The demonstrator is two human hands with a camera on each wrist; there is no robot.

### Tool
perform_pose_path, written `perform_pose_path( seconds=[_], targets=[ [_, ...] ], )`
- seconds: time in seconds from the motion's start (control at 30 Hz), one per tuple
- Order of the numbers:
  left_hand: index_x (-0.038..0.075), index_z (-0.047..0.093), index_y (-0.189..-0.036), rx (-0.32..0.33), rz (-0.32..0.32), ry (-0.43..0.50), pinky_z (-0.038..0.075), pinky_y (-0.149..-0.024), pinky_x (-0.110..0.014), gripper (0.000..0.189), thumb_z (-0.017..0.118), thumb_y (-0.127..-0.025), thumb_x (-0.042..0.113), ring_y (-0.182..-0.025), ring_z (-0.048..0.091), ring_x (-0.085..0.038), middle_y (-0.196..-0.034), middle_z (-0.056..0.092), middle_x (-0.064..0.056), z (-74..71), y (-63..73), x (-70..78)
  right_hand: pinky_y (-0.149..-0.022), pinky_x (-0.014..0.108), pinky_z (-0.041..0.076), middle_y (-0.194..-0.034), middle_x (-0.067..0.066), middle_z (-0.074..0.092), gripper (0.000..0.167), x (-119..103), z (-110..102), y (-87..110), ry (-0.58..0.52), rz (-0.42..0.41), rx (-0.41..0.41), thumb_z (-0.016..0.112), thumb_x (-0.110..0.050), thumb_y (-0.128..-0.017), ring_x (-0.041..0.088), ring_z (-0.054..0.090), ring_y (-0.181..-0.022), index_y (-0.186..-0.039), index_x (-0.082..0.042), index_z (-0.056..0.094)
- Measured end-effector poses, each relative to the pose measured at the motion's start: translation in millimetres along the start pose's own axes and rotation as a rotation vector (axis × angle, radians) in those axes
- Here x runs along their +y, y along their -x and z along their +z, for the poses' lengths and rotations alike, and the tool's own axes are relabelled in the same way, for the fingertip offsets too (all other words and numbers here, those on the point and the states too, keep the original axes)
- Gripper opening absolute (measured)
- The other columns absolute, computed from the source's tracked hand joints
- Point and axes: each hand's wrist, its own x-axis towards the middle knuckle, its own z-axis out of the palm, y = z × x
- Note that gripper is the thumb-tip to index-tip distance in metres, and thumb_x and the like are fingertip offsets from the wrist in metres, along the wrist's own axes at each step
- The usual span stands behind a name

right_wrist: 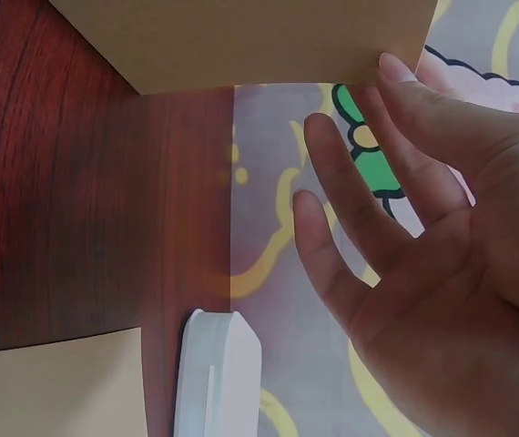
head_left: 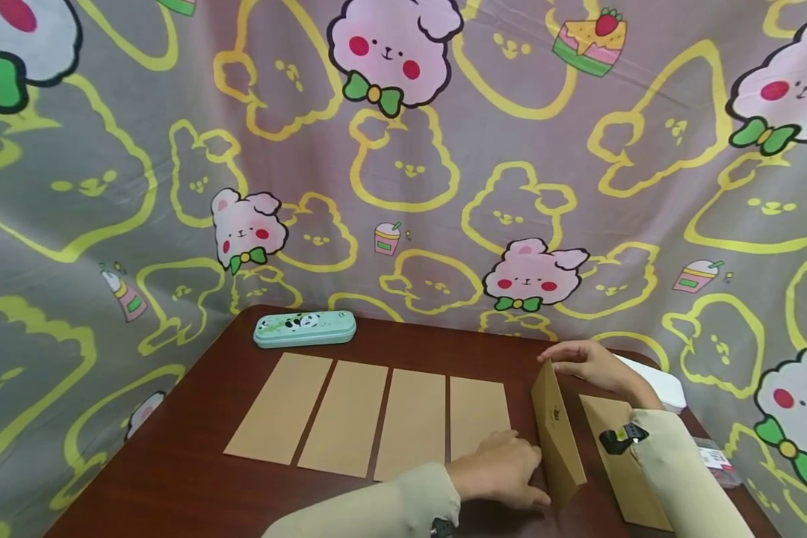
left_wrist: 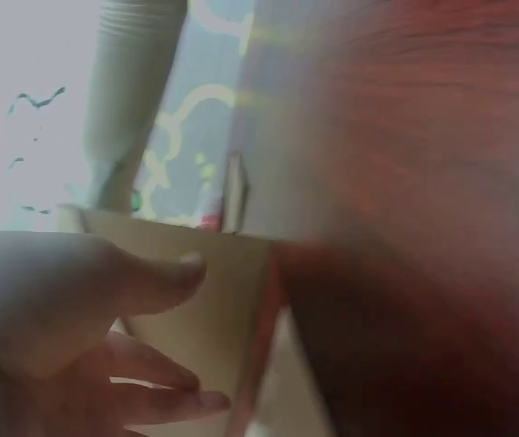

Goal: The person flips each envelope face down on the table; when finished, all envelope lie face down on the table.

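Note:
A plain brown kraft card or thin booklet (head_left: 555,430) with a small dark mark stands on its long edge, slightly tilted. My right hand (head_left: 595,365) pinches its far upper corner between thumb and index finger; in the right wrist view the other fingers (right_wrist: 328,155) spread away from it. Beside its near left face, my left hand (head_left: 501,467) lies low over the table, fingers loosely extended. The left wrist view is blurred, with thumb and fingers before the brown face (left_wrist: 214,314); whether they touch it I cannot tell.
Several similar brown pieces lie flat in a row, including the leftmost (head_left: 279,407); another (head_left: 622,456) lies under my right forearm. A green panda pencil case (head_left: 305,330) sits at the back left. A white box (head_left: 659,382) and a clear package (head_left: 716,459) are at the table's right.

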Motion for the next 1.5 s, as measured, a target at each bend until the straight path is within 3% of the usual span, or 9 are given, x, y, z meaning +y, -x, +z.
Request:
perform_pose_path(
  seconds=[0.1, 0.23, 0.4, 0.57, 0.7, 0.8, 1.0, 1.23, 1.5],
  targets=[
    [0.024, 0.072, -0.114, 0.047, -0.033, 0.039, 0.049, -0.093, -0.024, 0.035, 0.061, -0.098, 0.053, -0.106, 0.066, -0.006, -0.108, 0.073, 0.012, -14.6, 4.5, -7.1, -0.09, 0.02, 0.052, -0.133, 0.026, 0.066, 0.028, -1, 0, -1.1, 0.002, 0.002, 0.0, 0.064, -0.019, -0.102, -0.006, 0.063, -0.111, -0.126, -0.007, 0.07],
    [0.025, 0.073, -0.113, 0.13, -0.069, 0.199, 0.049, -0.067, -0.021, 0.03, 0.058, -0.102, 0.049, -0.084, 0.064, -0.002, -0.1, 0.072, 0.013, -33.7, 8.0, -14.0, -0.09, 0.02, 0.052, -0.133, 0.024, 0.067, 0.028, -2, 0, -0.2, -0.009, 0.001, -0.006, 0.064, -0.019, -0.102, -0.006, 0.062, -0.112, -0.126, -0.006, 0.07],
    [0.032, 0.074, -0.093, 0.17, -0.062, 0.319, 0.043, -0.05, -0.017, 0.031, 0.058, -0.098, 0.058, -0.061, 0.053, 0.006, -0.074, 0.062, 0.023, -49.2, 3.5, -1.4, -0.09, 0.018, 0.052, -0.132, 0.02, 0.069, 0.031, -1, -1, 4.7, 0.017, -0.005, -0.01, 0.064, -0.019, -0.102, -0.007, 0.062, -0.112, -0.128, -0.003, 0.068],
    [0.036, 0.068, -0.067, 0.114, -0.156, 0.29, 0.045, -0.05, -0.025, 0.053, 0.045, -0.096, 0.075, -0.059, 0.054, 0.0, -0.06, 0.058, 0.022, -53.5, -12.0, 23.4, -0.09, 0.017, 0.052, -0.129, 0.017, 0.071, 0.031, 0, -1, 7.8, 0.023, -0.022, -0.012, 0.064, -0.019, -0.102, -0.009, 0.062, -0.112, -0.128, -0.003, 0.068],
    [0.032, 0.063, -0.057, 0.096, -0.218, 0.189, 0.044, -0.052, -0.029, 0.065, 0.04, -0.095, 0.079, -0.06, 0.057, -0.007, -0.055, 0.057, 0.014, -51.0, -21.2, 32.7, -0.09, 0.018, 0.053, -0.129, 0.02, 0.07, 0.031, 0, 1, 6.7, 0.018, -0.031, -0.018, 0.065, -0.02, -0.101, -0.009, 0.063, -0.111, -0.128, -0.004, 0.068],
    [0.029, 0.062, -0.056, 0.126, -0.203, 0.133, 0.043, -0.054, -0.03, 0.063, 0.045, -0.095, 0.075, -0.059, 0.057, -0.008, -0.055, 0.056, 0.011, -47.3, -23.9, 32.8, -0.09, 0.018, 0.053, -0.131, 0.026, 0.068, 0.031, -1, 2, 6.0, 0.018, -0.03, -0.021, 0.065, -0.019, -0.101, -0.009, 0.063, -0.11, -0.128, -0.005, 0.069],
    [0.033, 0.059, -0.052, 0.185, -0.172, 0.131, 0.04, -0.05, -0.028, 0.057, 0.052, -0.095, 0.069, -0.056, 0.054, -0.004, -0.049, 0.051, 0.018, -43.4, -24.4, 29.9, -0.089, 0.018, 0.054, -0.131, 0.03, 0.066, 0.032, 3, 2, 3.7, -0.001, -0.055, -0.027, 0.065, -0.017, -0.101, -0.008, 0.065, -0.109, -0.13, -0.004, 0.067],
    [0.039, 0.067, -0.059, 0.205, -0.146, 0.133, 0.039, -0.05, -0.026, 0.046, 0.055, -0.095, 0.065, -0.055, 0.054, -0.002, -0.051, 0.054, 0.025, -42.4, -25.3, 28.5, -0.09, 0.019, 0.055, -0.13, 0.01, 0.072, 0.048, 7, 2, 2.2, -0.057, -0.086, -0.04, 0.065, -0.014, -0.101, -0.008, 0.064, -0.115, -0.144, 0.001, 0.054],
    [0.038, 0.062, -0.055, 0.201, -0.177, 0.118, 0.039, -0.055, -0.028, 0.05, 0.054, -0.095, 0.068, -0.058, 0.055, -0.003, -0.049, 0.051, 0.022, -43.1, -24.3, 25.9, -0.09, 0.037, 0.06, -0.143, 0.035, 0.055, 0.053, 17, 3, 5.7, -0.106, 0.031, -0.051, 0.067, -0.013, -0.099, 0.0, 0.069, -0.106, -0.147, 0.004, 0.05]
  ],
)
